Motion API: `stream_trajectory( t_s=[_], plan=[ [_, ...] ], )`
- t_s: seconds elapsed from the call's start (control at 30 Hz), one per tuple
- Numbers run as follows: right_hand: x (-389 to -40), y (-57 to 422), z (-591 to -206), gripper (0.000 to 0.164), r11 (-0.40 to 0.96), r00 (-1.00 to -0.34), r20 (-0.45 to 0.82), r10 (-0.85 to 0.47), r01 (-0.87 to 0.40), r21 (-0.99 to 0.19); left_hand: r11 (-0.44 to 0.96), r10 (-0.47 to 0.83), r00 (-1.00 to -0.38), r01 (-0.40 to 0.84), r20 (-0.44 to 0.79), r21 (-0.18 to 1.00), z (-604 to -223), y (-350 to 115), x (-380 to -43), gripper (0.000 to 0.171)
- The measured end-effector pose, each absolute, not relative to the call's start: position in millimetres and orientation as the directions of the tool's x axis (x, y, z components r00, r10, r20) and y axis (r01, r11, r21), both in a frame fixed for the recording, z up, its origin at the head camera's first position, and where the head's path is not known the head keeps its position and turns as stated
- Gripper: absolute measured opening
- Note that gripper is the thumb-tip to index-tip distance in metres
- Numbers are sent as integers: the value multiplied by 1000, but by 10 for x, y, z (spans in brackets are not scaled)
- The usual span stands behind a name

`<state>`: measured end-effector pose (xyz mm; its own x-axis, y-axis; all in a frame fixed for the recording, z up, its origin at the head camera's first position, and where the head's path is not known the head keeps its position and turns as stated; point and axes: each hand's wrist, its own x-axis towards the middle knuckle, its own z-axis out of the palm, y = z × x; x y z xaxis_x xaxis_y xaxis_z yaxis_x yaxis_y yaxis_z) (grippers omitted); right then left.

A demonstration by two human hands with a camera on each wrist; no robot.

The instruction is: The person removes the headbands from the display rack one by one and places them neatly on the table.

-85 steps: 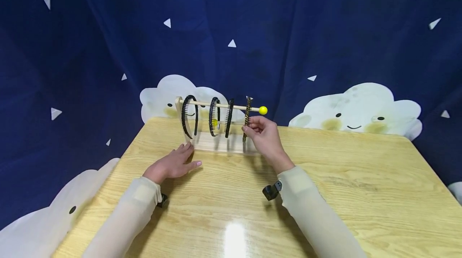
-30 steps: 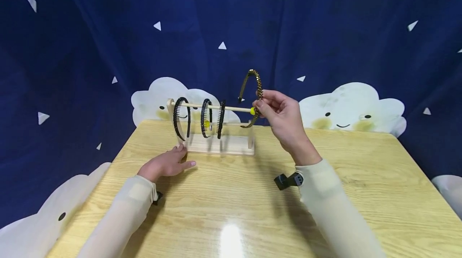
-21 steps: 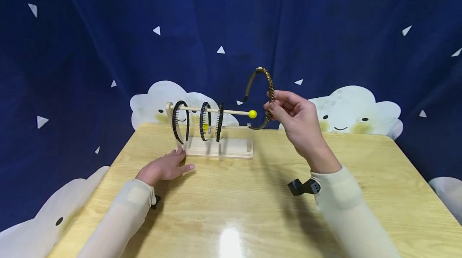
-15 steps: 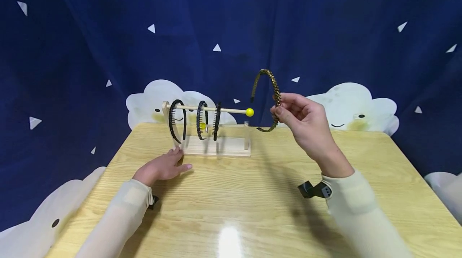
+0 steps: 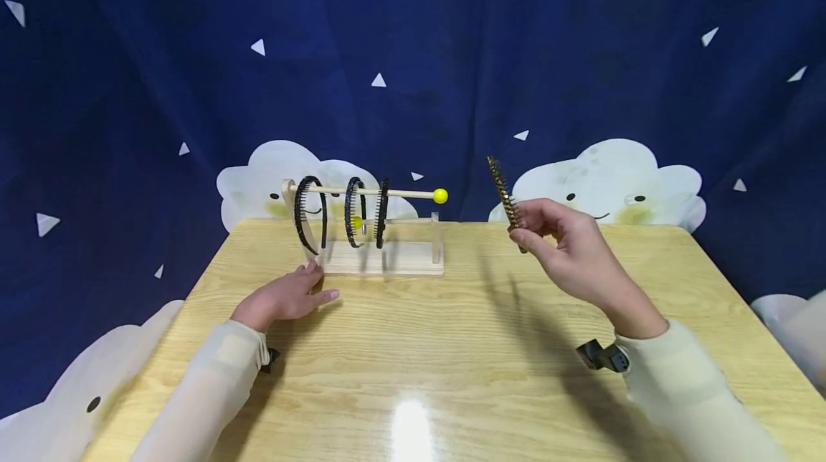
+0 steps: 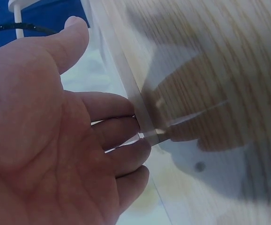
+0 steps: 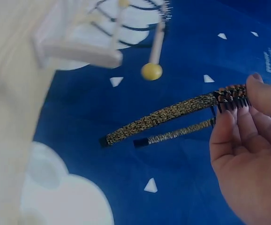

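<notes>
My right hand (image 5: 577, 254) pinches a gold-and-black toothed headband (image 5: 503, 189) between thumb and fingers, in the air right of the wooden rack (image 5: 413, 255). The right wrist view has both dark-tipped ends of this headband (image 7: 163, 115) pointing away from the hand. On the rack's upper rod hang a black headband (image 5: 300, 218) near the left post, another black headband (image 5: 350, 211) mid-rod, and a third black headband (image 5: 381, 214) seen edge-on. My left hand (image 5: 277, 300) lies low at the rack's left end; its extended fingertips (image 6: 131, 154) touch the base edge.
A yellow ball (image 5: 440, 196) caps the upper rod's right end, and a second yellow ball (image 5: 356, 222) caps the lower rod. The wooden table (image 5: 361, 376) spreads out in front of the rack. Behind it hangs a blue curtain (image 5: 413, 31) with white clouds and triangles.
The gold headband has come off the upper rod's right end and moved right in my right hand, now lower and turned edge-on. My left hand stays at the rack's base.
</notes>
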<state>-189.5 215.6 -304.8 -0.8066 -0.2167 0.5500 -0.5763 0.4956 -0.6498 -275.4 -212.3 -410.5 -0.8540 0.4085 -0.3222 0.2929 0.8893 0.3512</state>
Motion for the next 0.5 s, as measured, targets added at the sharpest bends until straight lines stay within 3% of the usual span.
stream_trajectory(
  t_s=[0.2,0.5],
  plan=[
    [-1867,2295,-3257,19,628,-787,541,-296,-587,-511,887,414,-851,298,-324,352,-4127,-2109,-2751,83],
    [-1899,2353,-3586,19,675,-758,520,-395,-623,-395,890,407,-856,292,-320,351,-4092,-2120,-2744,83]
  ],
)
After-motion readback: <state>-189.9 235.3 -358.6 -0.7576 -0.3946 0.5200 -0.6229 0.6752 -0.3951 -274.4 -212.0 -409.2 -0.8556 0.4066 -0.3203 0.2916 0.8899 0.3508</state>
